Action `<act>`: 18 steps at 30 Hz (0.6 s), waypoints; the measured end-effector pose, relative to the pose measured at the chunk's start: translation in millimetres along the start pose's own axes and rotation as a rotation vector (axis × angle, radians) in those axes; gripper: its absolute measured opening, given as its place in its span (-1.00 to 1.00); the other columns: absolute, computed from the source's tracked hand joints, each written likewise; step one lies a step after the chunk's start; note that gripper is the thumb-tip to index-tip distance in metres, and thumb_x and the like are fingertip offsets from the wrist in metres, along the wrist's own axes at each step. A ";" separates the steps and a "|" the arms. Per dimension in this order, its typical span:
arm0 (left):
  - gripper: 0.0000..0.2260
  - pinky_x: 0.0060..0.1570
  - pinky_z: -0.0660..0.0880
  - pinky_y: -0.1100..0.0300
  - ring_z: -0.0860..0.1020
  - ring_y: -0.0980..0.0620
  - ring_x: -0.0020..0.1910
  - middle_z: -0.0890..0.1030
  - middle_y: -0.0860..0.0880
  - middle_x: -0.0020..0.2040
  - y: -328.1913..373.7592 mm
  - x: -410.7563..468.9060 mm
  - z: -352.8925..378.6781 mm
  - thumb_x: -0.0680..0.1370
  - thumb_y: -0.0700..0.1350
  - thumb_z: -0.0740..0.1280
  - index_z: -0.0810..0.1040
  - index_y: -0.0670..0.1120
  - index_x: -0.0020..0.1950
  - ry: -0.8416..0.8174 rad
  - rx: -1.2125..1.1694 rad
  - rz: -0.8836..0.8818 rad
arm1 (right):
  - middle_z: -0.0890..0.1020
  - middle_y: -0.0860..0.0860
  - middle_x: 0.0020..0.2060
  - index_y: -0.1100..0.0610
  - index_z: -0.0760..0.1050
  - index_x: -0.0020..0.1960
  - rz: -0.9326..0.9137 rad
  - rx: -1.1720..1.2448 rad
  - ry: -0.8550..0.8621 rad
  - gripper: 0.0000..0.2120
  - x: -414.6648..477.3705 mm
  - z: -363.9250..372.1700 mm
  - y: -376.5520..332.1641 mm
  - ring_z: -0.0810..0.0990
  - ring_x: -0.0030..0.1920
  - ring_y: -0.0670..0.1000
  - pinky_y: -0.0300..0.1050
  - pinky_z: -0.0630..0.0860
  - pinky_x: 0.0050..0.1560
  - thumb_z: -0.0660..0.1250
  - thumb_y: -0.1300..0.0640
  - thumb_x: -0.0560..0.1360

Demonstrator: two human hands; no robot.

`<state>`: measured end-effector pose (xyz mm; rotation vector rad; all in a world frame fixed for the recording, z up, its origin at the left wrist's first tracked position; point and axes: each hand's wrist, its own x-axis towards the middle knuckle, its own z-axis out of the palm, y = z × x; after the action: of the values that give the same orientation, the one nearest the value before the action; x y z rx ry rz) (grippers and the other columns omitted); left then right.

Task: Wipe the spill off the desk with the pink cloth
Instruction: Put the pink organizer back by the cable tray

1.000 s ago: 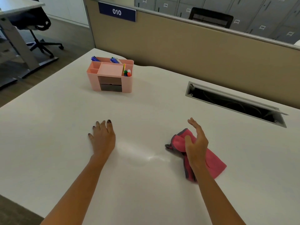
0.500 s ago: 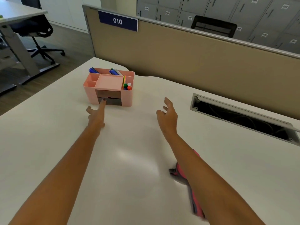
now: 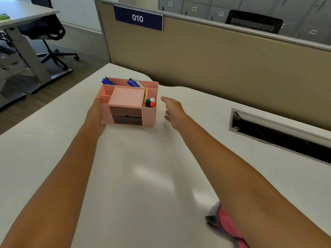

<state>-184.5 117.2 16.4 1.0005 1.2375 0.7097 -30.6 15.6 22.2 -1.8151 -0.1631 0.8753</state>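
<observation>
The pink cloth (image 3: 228, 224) with a grey edge lies crumpled on the white desk (image 3: 53, 149) at the bottom right, partly hidden under my right forearm. Neither hand touches it. My left hand (image 3: 95, 113) clasps the left wall of a pink desk organizer (image 3: 129, 97), fingertips at its rim. My right hand (image 3: 172, 107) hovers just right of the organizer, fingers spread, a small gap away from it. A pale sheen (image 3: 152, 176) shows on the desk between my arms; I cannot tell whether it is liquid or glare.
The organizer holds pens and markers (image 3: 134, 82) and has two dark drawers. A cable slot (image 3: 279, 135) opens in the desk at the right. A tan partition (image 3: 215, 56) stands behind. An office chair (image 3: 46, 34) and another desk are at the left.
Both hands left the cloth area and reached forward to the organizer. My left hand went from in front of it to its left side; my right hand moved up beside its right side.
</observation>
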 end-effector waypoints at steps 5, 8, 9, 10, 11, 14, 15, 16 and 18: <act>-0.58 0.34 0.32 -0.12 0.37 -0.07 0.37 0.41 -0.01 0.39 1.6 25.0 -6.3 0.59 0.02 0.20 0.26 0.05 0.44 0.054 0.015 -0.035 | 0.40 0.06 0.38 0.07 0.28 0.41 0.021 0.003 -0.058 -0.56 10.9 11.5 -13.5 0.39 0.34 0.08 -0.04 0.39 0.25 0.19 -0.07 0.58; -0.58 0.33 0.32 -0.13 0.37 -0.07 0.37 0.40 0.00 0.40 2.0 31.2 -6.9 0.58 0.04 0.22 0.27 0.06 0.44 0.030 0.034 -0.035 | 0.44 0.06 0.27 0.09 0.30 0.38 0.022 0.041 -0.062 -0.59 17.1 17.1 -14.0 0.42 0.19 0.03 -0.11 0.41 0.16 0.18 -0.05 0.59; -0.58 0.33 0.32 -0.14 0.36 -0.07 0.38 0.40 0.00 0.41 2.2 32.4 -7.1 0.59 0.04 0.20 0.27 0.06 0.44 0.025 0.042 -0.036 | 0.45 0.05 0.18 0.10 0.31 0.36 0.016 0.046 -0.057 -0.60 18.6 18.5 -13.2 0.41 0.11 0.01 -0.12 0.41 0.14 0.17 -0.04 0.59; -0.59 0.33 0.32 -0.14 0.35 -0.08 0.38 0.39 0.01 0.41 2.4 34.2 -7.3 0.60 0.04 0.19 0.26 0.06 0.44 0.020 0.054 -0.037 | 0.43 0.03 0.08 0.10 0.33 0.34 0.009 0.045 -0.049 -0.63 20.2 19.9 -11.8 0.39 0.04 -0.01 -0.12 0.43 0.14 0.18 -0.03 0.59; -0.60 0.33 0.32 -0.14 0.35 -0.08 0.39 0.39 0.01 0.42 3.0 35.9 -7.6 0.61 0.04 0.17 0.26 0.06 0.45 0.020 0.066 -0.040 | 0.41 0.01 0.01 0.09 0.35 0.28 0.004 0.038 -0.042 -0.68 22.0 21.3 -9.9 0.39 -0.01 -0.02 -0.11 0.45 0.14 0.18 -0.02 0.59; -0.61 0.34 0.31 -0.16 0.34 -0.09 0.40 0.38 0.00 0.43 4.9 39.8 -8.4 0.62 0.03 0.14 0.26 0.06 0.45 0.020 0.099 -0.052 | 0.44 -0.02 -0.08 0.05 0.35 0.07 -0.023 0.023 -0.012 -0.86 25.0 26.0 -5.1 0.45 -0.13 -0.03 -0.08 0.50 0.15 0.21 0.00 0.58; -0.61 0.34 0.31 -0.16 0.34 -0.09 0.40 0.38 0.00 0.43 5.5 40.8 -8.8 0.62 0.02 0.13 0.26 0.05 0.45 0.012 0.106 -0.054 | 0.47 -0.01 -0.09 0.04 0.35 0.04 -0.041 0.015 -0.003 -0.87 26.3 27.5 -4.1 0.47 -0.13 -0.02 -0.05 0.53 0.14 0.21 0.00 0.57; -0.62 0.34 0.31 -0.16 0.35 -0.09 0.40 0.39 0.00 0.42 5.9 41.7 -9.4 0.63 0.02 0.13 0.27 0.06 0.45 0.004 0.112 -0.053 | 0.49 -0.01 -0.08 0.04 0.36 0.03 -0.059 0.003 0.004 -0.88 27.2 28.7 -3.5 0.49 -0.11 -0.01 -0.04 0.54 0.12 0.21 0.00 0.58; -0.63 0.32 0.32 -0.16 0.36 -0.10 0.38 0.40 0.00 0.41 5.3 41.5 -9.3 0.63 0.01 0.13 0.29 0.05 0.45 -0.008 0.122 -0.046 | 0.51 0.00 -0.06 0.04 0.37 0.04 -0.093 -0.029 0.021 -0.88 28.3 30.4 -3.3 0.52 -0.08 0.00 -0.05 0.54 0.05 0.17 0.00 0.59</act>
<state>-184.2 158.1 3.3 1.0700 1.3049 0.5997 -28.4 54.1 6.2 -1.8285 -0.2459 0.7923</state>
